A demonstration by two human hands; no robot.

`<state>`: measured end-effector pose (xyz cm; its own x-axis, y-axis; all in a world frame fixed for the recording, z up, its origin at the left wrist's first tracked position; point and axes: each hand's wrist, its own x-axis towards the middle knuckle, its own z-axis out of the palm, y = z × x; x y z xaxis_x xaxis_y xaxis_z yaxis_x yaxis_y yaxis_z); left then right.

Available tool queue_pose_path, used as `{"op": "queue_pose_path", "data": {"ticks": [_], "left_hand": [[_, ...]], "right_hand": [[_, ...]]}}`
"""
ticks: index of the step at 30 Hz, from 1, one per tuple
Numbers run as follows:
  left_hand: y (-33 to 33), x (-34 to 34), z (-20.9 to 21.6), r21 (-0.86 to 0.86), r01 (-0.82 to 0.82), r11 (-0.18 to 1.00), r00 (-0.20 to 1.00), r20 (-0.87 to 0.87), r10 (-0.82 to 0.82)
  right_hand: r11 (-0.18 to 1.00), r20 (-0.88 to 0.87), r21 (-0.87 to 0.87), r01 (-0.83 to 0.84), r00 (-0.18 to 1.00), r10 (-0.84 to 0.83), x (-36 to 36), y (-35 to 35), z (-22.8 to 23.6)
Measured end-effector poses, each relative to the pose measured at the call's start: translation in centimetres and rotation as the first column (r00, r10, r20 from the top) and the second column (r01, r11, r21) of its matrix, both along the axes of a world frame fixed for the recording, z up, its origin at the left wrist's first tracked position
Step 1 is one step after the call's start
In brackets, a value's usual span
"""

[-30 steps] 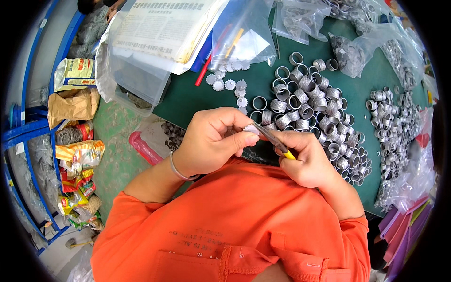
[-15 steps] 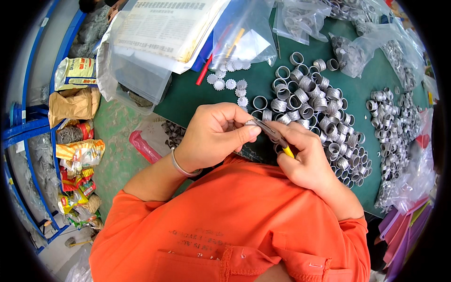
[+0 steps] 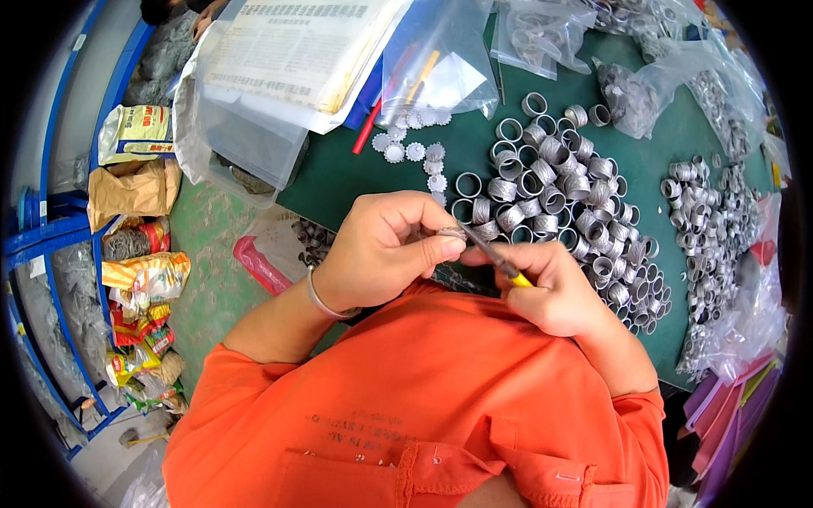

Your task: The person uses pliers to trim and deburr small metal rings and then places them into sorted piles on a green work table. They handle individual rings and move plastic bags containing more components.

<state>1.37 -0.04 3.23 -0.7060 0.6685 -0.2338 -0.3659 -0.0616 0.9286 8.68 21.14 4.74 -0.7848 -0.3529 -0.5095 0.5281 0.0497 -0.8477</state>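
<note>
My left hand (image 3: 391, 245), with a bangle at the wrist, pinches a small grey metal part (image 3: 450, 232) between thumb and forefinger. The fingers hide most of the part, so its shape is unclear. My right hand (image 3: 550, 286) is closed around pliers (image 3: 489, 252) with a yellow grip, whose tip reaches to the part at the left thumb. Just beyond both hands lies a big heap of grey metal rings (image 3: 555, 179) on the green tabletop (image 3: 351, 169). Several pale toothed discs (image 3: 415, 151) lie in a loose line past my left hand.
A second heap of rings (image 3: 707, 241) covers the right side of the table. Plastic bags (image 3: 631, 97) of metal parts lie at the far right. A translucent bin (image 3: 254, 161), newspapers (image 3: 296, 51) and a red pen (image 3: 367, 129) are at the far left. Blue shelving (image 3: 52, 241) holds packages.
The pliers have turned in my right hand and now show edge-on, and the right hand has shifted slightly toward me. My left hand still pinches the small part, almost in place.
</note>
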Motion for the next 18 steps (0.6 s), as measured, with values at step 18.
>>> {"op": "queue_pose_path", "data": {"ticks": [18], "left_hand": [[1.3,-5.2,-3.6,-0.310,-0.180,0.933,0.976,-0.171,0.132]], "right_hand": [[0.950,-0.107,-0.015,0.312,0.944,-0.311,1.0,1.3,-0.4]]}}
